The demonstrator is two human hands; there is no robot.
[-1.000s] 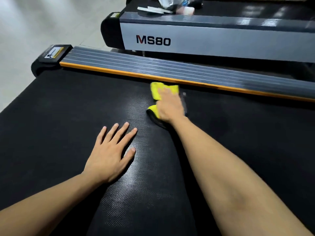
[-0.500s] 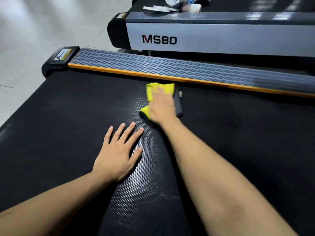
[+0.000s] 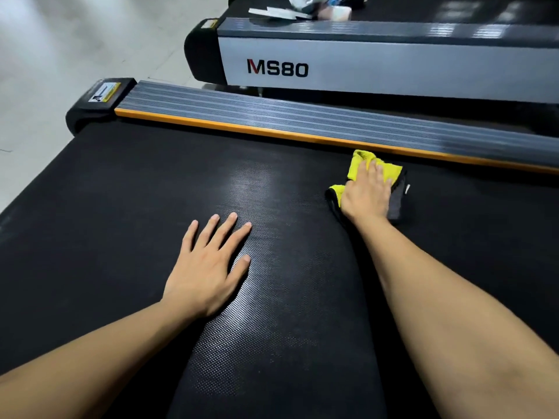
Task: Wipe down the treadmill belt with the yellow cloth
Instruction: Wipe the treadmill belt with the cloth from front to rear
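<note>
One yellow cloth (image 3: 376, 169), folded over with a grey underside showing at its right edge, lies flat on the treadmill belt (image 3: 121, 207) with the right hand (image 3: 367, 193) pressed on top of it. The palm is down and the fingers are spread over the fabric, pinning it to the belt rather than bunching it into a fist. The cloth sits at the far side of the belt, just beside the orange strip (image 3: 272, 133) that edges the ribbed grey side rail (image 3: 272, 114), near it but not quite touching as far as I can see.

The left hand (image 3: 205, 267) rests nearer the person, flat on the belt with fingers splayed, holding nothing; it looks like a brace for leaning forward.

As for progress, the wiping is plainly under way, but I would not call it close to done. The belt is a wide black surface, and the cloth covers only a small patch at its far edge. A sheen runs down the middle between the two arms, though I cannot tell whether that is a wiped strip or only light on the dotted texture. The stretches to the left, to the right and close to the person show no clear sign either way, so I judge most of the belt remains.

Beyond the rail stands a second machine (image 3: 393, 68) marked MS80.
</note>
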